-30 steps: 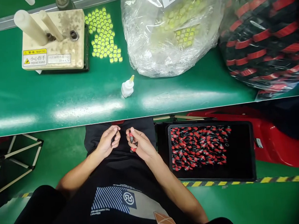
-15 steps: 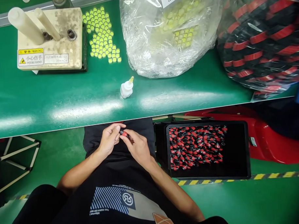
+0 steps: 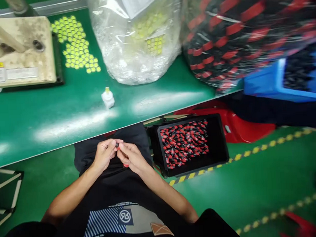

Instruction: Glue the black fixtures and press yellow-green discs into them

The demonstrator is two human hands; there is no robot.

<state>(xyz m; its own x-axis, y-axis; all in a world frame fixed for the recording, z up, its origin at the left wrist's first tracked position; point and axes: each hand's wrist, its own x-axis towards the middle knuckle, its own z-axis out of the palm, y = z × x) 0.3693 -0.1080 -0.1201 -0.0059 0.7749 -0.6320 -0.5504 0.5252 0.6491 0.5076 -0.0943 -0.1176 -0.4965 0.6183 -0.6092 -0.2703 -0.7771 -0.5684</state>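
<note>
My left hand (image 3: 104,154) and my right hand (image 3: 130,156) meet over my lap, just below the edge of the green bench (image 3: 56,115). Both pinch a small black-and-red part (image 3: 118,146) between their fingertips. A second red piece (image 3: 125,165) shows under my right palm. To my right stands a black bin (image 3: 221,144) holding many red-and-black parts (image 3: 183,142).
On the bench: a small white glue bottle (image 3: 108,97), a cluster of yellow caps (image 3: 76,43), a beige press fixture (image 3: 21,50), a clear bag of yellow caps (image 3: 136,36) and a bag of red-black parts (image 3: 238,32). A blue crate (image 3: 276,83) sits at the right.
My hands, apart a second ago, have come together on the small part. The view has swung right and tilted, revealing the blue crate and more floor.
</note>
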